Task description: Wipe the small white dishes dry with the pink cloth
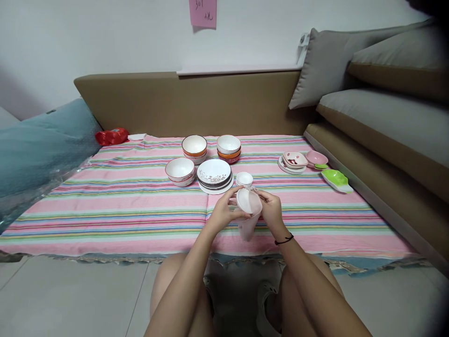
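My left hand (223, 211) pinches a round white lid (243, 200) between thumb and fingers, tilted over the mouth of a translucent plastic pitcher (248, 229). From the other side my right hand (272, 208) grips the pitcher by its upper rim. Whether the lid touches the rim all round, I cannot tell. Just beyond my hands stands a short stack of small white bowls (244, 179). A stack of plates (214, 172), the top one with a floral pattern, lies to the left of it.
Stacked bowls (180, 169) stand behind and left, with more bowls (228, 144) farther back. At right are pink dishes (294, 160), a pink bowl (316, 158) and a green leaf-shaped dish (336, 179). A red bundle (111, 136) lies far left; cushions (389, 112) rise at right.
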Action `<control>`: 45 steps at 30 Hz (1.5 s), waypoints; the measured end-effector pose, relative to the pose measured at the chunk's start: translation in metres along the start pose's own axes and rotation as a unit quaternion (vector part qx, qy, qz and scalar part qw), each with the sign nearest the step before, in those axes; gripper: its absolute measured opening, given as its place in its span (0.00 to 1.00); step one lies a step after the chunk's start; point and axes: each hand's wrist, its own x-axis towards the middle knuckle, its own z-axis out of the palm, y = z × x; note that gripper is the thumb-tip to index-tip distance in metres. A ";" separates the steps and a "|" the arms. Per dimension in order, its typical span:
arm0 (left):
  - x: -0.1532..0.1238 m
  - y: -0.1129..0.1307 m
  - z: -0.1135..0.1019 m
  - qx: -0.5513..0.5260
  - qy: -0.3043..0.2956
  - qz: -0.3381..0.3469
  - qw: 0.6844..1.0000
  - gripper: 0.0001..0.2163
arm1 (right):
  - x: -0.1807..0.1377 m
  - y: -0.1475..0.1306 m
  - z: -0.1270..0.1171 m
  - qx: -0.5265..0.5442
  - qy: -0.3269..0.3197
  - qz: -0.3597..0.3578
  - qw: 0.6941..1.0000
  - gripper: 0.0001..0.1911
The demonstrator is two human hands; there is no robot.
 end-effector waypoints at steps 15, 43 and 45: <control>0.000 0.008 -0.004 -0.224 0.132 -0.127 0.957 0.27 | -0.011 -0.017 0.001 -0.081 -0.175 -0.165 0.967 0.10; 0.001 0.005 -0.007 -0.204 0.114 -0.114 0.966 0.29 | -0.016 -0.017 -0.004 -0.014 -0.215 -0.055 0.975 0.15; 0.001 0.006 -0.008 -0.200 0.123 -0.116 0.965 0.28 | -0.016 -0.017 -0.003 -0.023 -0.228 -0.075 0.970 0.18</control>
